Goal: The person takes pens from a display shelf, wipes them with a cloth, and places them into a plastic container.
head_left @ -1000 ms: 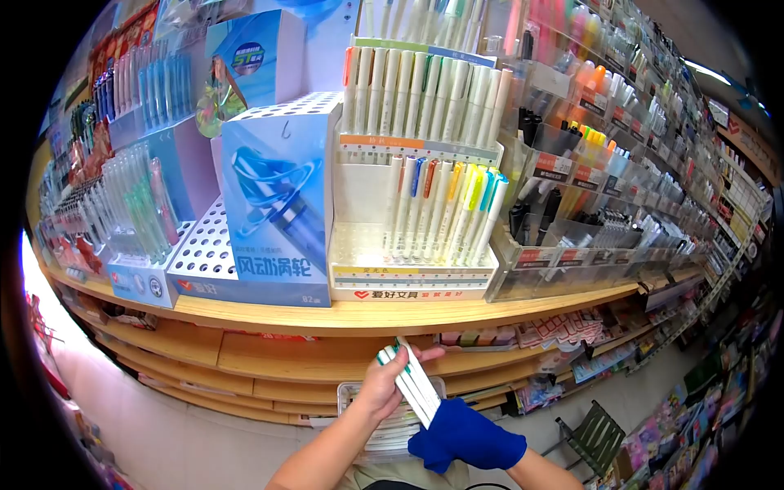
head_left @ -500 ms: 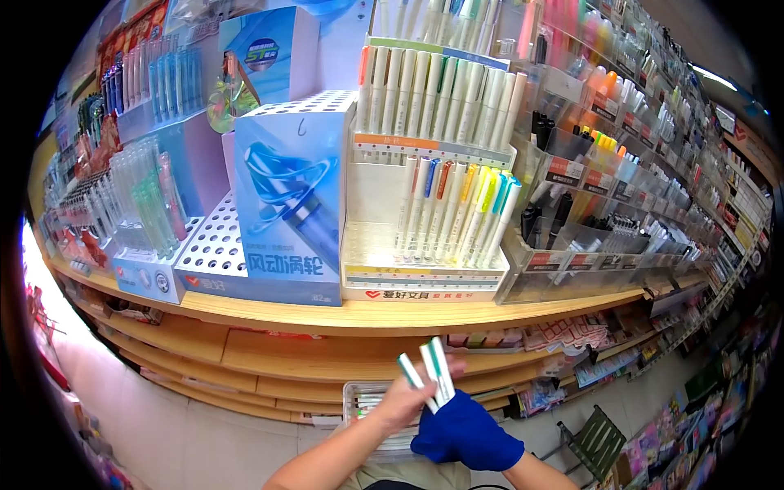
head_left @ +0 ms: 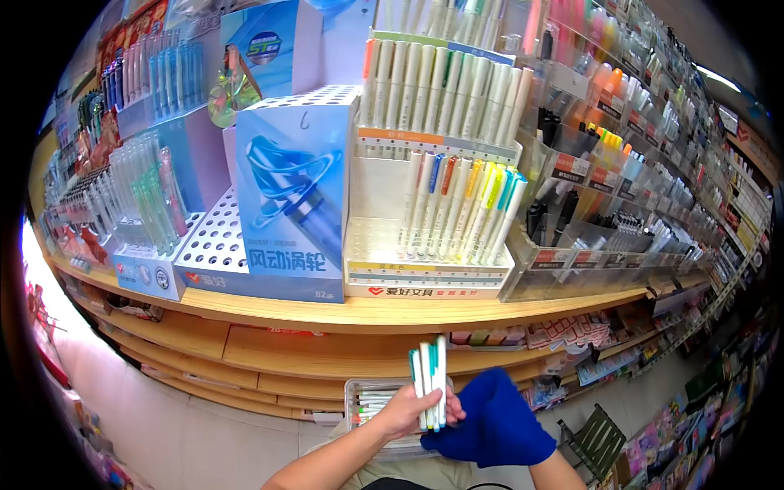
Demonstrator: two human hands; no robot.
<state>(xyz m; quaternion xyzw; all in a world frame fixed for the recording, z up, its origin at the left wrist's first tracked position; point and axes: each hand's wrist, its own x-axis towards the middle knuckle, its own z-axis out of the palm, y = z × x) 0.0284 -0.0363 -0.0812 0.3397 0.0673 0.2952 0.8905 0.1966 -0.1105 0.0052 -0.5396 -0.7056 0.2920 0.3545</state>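
Note:
My left hand (head_left: 404, 413) is closed around several slim white marker pens (head_left: 430, 376) with green and teal markings, held upright in a bunch. Blue cloth (head_left: 498, 420) covers my right hand, which holds it just right of the pens; the fingers are hidden beneath it and only the wrist (head_left: 555, 474) shows. Below and behind my left hand, a clear plastic box (head_left: 349, 402) with more white pens lies at my lap, partly hidden by my hands.
In front, a wooden shelf (head_left: 392, 313) carries a white tiered pen rack (head_left: 433, 278) with several markers and a blue display box (head_left: 290, 204) with holes on top. Pen holders (head_left: 563, 257) fill the right side. A dark green folding stool (head_left: 598, 441) stands on the floor at right.
The pens, fanned apart and touching the cloth before, are now gathered upright in my left hand. My right hand with the blue cloth has moved right and up, away from them.

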